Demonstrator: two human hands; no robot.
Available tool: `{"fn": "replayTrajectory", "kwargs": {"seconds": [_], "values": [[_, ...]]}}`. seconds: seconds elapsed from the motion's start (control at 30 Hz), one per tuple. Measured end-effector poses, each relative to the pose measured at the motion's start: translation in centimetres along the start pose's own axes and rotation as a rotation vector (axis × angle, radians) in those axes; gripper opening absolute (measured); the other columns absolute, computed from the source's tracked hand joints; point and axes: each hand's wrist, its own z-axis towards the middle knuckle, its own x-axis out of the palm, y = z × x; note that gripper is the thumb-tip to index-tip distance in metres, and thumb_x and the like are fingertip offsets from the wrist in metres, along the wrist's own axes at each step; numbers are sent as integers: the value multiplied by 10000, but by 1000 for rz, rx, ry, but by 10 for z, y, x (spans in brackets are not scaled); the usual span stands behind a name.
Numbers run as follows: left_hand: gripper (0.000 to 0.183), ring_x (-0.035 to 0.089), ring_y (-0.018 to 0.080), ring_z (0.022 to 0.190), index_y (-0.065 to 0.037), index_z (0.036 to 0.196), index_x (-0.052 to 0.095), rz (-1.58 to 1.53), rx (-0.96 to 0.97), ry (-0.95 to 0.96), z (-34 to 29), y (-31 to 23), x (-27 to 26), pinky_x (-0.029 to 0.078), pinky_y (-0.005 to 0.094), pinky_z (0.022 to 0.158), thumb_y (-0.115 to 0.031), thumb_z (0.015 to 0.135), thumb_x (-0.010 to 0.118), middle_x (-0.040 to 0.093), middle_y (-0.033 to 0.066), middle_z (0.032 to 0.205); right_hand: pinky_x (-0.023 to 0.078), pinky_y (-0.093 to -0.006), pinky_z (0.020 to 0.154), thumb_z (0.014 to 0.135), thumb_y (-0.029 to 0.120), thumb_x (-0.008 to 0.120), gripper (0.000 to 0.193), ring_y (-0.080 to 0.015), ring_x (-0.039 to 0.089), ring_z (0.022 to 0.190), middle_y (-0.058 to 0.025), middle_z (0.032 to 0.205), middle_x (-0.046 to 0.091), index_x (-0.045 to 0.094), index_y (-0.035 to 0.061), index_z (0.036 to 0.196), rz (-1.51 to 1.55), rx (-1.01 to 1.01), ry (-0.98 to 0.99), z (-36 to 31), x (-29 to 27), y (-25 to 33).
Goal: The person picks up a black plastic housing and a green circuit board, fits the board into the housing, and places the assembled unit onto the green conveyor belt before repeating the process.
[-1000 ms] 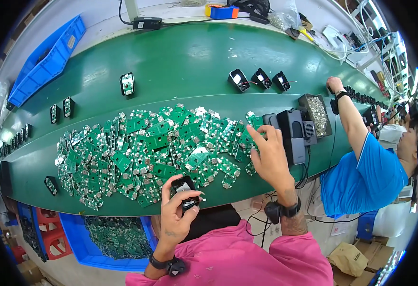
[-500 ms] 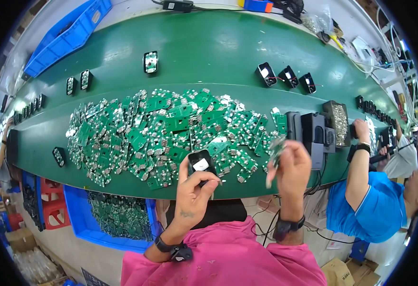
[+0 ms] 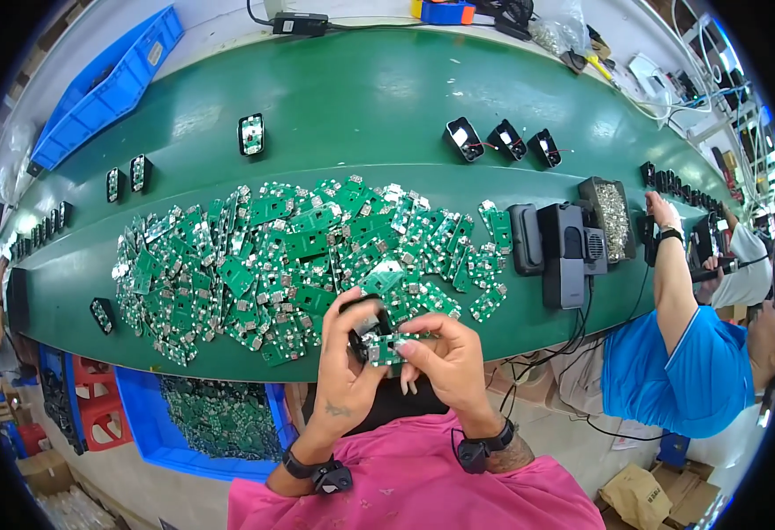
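My left hand (image 3: 345,362) grips a small black housing (image 3: 362,334) at the near edge of the green belt (image 3: 370,106). My right hand (image 3: 445,358) holds a small green circuit board (image 3: 393,347) against that housing, the two hands touching. Just beyond them lies a wide heap of green circuit boards (image 3: 290,256) spread over the belt.
Black housings (image 3: 500,140) stand in a row on the far side of the belt, one more housing (image 3: 251,133) further left. A black fixture (image 3: 564,256) and a tray of small metal parts (image 3: 615,208) sit to the right. A person in blue (image 3: 679,353) works there. A blue bin (image 3: 219,415) of boards is below left.
My right hand left the heap with a green board and came back to my left hand; the board is now pressed onto the black housing. The view shifted a little.
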Motion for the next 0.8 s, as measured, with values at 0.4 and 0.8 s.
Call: {"fn": "replayTrajectory", "kwargs": {"seconds": [0.4, 0.8], "values": [[683, 519, 149, 1191, -40, 1510, 299, -532, -259, 77, 3, -23, 0, 416, 289, 1004, 3, 915, 630, 518, 101, 1328, 421, -188, 521, 829, -32, 749, 244, -48, 553, 655, -57, 974, 576, 640, -9, 1045, -291, -319, -70, 5, -3, -3], [559, 658, 130, 789, -70, 1480, 304, -470, -478, 81, 3, -30, 3, 541, 236, 685, -6, 973, 532, 606, 126, 1180, 468, -341, 881, 833, 82, 737, 155, -217, 541, 1055, -124, 1270, 519, 747, 54, 985, -398, -288, -92, 4, 9, 9]]}}
